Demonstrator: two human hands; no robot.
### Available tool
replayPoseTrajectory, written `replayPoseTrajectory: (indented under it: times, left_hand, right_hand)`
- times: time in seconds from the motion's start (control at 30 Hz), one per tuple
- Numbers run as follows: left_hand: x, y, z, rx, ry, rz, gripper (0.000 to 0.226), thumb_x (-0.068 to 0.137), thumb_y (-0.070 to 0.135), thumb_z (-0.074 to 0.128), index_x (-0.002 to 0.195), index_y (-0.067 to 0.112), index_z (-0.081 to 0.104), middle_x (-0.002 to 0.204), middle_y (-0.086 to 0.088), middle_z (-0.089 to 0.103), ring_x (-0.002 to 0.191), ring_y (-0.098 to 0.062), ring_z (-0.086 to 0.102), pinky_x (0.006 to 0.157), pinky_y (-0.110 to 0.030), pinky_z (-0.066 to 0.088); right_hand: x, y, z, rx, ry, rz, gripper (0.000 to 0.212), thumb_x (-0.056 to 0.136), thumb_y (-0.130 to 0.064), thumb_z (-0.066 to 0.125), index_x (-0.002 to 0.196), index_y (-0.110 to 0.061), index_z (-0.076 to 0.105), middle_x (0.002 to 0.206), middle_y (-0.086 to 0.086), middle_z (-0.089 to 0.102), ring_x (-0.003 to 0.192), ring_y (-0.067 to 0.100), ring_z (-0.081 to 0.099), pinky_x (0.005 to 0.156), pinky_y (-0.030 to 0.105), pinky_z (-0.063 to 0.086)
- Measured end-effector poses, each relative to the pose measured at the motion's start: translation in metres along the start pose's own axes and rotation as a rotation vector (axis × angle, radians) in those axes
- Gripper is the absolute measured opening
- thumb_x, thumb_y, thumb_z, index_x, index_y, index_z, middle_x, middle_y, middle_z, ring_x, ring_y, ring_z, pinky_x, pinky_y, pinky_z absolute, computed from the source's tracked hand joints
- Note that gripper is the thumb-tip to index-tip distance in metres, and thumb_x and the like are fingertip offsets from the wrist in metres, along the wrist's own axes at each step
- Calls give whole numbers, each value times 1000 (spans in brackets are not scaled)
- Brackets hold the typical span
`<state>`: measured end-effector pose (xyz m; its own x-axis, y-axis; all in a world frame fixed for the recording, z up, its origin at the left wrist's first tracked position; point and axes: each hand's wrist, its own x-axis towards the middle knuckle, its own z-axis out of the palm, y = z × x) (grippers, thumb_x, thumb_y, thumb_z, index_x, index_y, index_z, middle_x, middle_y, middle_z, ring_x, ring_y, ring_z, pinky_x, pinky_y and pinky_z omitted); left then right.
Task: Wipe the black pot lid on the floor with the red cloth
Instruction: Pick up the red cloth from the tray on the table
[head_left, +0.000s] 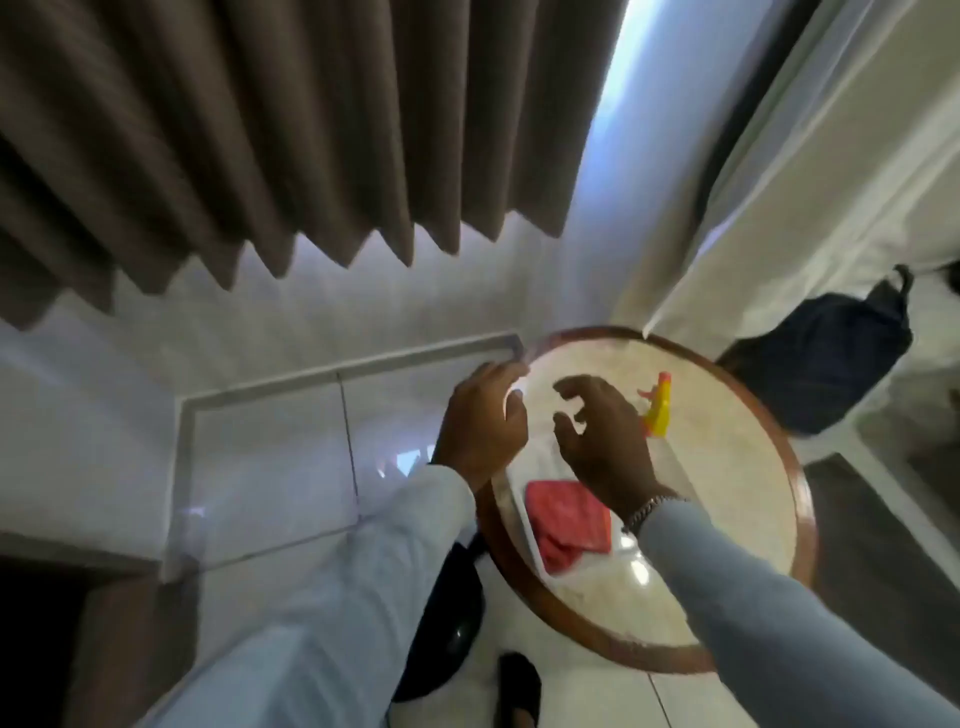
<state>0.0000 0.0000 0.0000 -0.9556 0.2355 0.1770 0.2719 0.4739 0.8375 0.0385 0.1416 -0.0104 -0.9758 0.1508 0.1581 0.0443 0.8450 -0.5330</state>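
The red cloth lies crumpled on a white sheet on the round table. The black pot lid rests on the tiled floor beside the table's left rim, partly hidden by my left sleeve. My left hand hovers over the table's left edge with fingers curled and nothing in it. My right hand hangs just above and behind the cloth, fingers spread, holding nothing.
A yellow spray bottle with an orange top stands on the table past my right hand. A dark bag sits on the floor at the right. Brown curtains hang at the back. A dark shoe shows below.
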Motion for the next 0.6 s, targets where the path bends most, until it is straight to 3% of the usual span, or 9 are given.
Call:
replayPoseTrajectory:
  times: [0.1,0.17,0.23,0.33,0.43,0.53,0.6]
  left_hand:
    - [-16,-33,68,40,-139,-207,40,84,1,52,124,4,59,128,-19,61,115,-31,59,100,-36,48]
    - [-32,-50,114,75,-319,-431,46,86,10,58,131,9,49,132,-15,56,122,-32,52,99,-33,42]
    - [-43,-62,151,117,-412,-502,48,83,21,67,126,10,49,124,-14,57,118,-31,53,96,-35,44]
    - [-54,-76,183,175,-466,-495,50,84,12,67,129,7,47,130,-15,54,125,-30,48,103,-35,38]
    - [-60,-93,196,273,-518,-400,60,80,8,68,135,7,43,143,-14,45,137,-29,35,110,-35,29]
    - [-70,-102,200,384,-600,-257,75,77,17,72,142,10,34,152,-14,35,144,-32,22,117,-41,14]
    - [-77,-103,198,378,-454,-189,64,81,24,66,137,8,40,145,-17,46,138,-36,36,113,-42,25]
  right_hand:
    - [-31,68,41,-50,-13,245,24,79,0,65,99,-12,67,100,9,73,88,31,67,73,33,50]
    - [-55,110,70,-58,-169,362,25,77,-2,66,99,-14,68,102,8,72,94,29,65,75,32,51]
    - [-71,140,95,-85,-371,390,26,80,-18,72,105,-19,66,110,5,68,100,26,60,82,37,54]
    - [-81,165,122,-149,-479,314,37,77,-33,74,110,-22,60,117,7,58,105,29,52,86,41,53]
    - [-78,177,135,-241,-383,202,35,77,-30,70,109,-21,58,114,11,54,102,33,50,79,42,51]
    - [-77,182,133,-188,-260,153,22,78,-24,66,99,-16,67,107,10,61,95,31,53,78,43,50]
    - [-75,179,124,-63,-142,140,12,77,-21,67,86,-12,67,94,7,65,84,28,55,73,45,50]
